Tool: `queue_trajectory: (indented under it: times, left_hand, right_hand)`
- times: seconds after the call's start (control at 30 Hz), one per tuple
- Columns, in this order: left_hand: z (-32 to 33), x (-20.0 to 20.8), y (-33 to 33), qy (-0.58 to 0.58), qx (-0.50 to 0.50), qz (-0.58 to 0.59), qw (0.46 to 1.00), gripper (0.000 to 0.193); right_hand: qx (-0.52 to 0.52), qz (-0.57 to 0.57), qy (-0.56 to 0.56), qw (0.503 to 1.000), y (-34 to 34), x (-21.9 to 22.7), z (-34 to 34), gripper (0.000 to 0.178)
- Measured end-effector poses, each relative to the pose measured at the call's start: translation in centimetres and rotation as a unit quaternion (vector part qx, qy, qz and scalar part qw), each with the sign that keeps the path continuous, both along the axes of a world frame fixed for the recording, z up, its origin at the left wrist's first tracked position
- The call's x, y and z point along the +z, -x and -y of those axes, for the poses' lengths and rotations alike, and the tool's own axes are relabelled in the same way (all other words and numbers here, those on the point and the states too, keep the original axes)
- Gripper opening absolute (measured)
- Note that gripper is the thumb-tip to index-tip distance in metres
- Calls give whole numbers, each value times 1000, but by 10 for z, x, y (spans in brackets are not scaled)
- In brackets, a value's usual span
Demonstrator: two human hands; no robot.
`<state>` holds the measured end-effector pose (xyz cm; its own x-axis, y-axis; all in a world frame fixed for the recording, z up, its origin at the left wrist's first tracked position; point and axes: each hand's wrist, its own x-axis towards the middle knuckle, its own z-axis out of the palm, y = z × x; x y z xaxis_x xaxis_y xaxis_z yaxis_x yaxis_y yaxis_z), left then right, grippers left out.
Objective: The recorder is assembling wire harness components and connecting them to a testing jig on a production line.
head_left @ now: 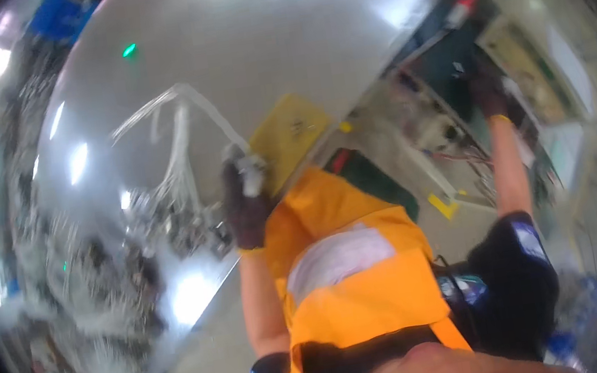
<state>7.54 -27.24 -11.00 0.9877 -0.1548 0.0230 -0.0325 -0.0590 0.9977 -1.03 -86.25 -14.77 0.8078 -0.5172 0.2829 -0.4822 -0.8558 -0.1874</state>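
Observation:
My left hand (244, 209), in a dark glove, is closed around a whitish piece, perhaps a connector (253, 176), at the table's near edge. A pale translucent strip or tube (198, 97) runs from it across the metal table (270, 38) to a tangle of similar clear strands (177, 161). Just right of that hand lies a yellow square sheet (294, 130) with small bits on it. My right hand (485, 91), also gloved, reaches out to the right over a dark green surface (441, 63). Its fingers are smeared by motion, so I cannot tell whether it holds anything.
A red-tipped tool (467, 2) lies at the far end of the dark green surface. A tan tray (520, 56) stands beside it. Blurred clear and metallic pieces (98, 283) are heaped at the left. A yellow corner mark (442, 206) is on the floor.

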Motion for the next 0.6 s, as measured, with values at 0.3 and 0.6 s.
queue_trajectory:
  times: [0.3, 0.6]
  left_hand:
    - [17, 13, 9, -87, -4, 30, 996, 65]
    - [40, 18, 7, -306, 115, 159, 932, 62]
  right_hand:
    - [-149, -45, 51, 986, -13, 20, 21, 44]
    - [-67, -149, 63, 985, -9, -36, 82, 46]
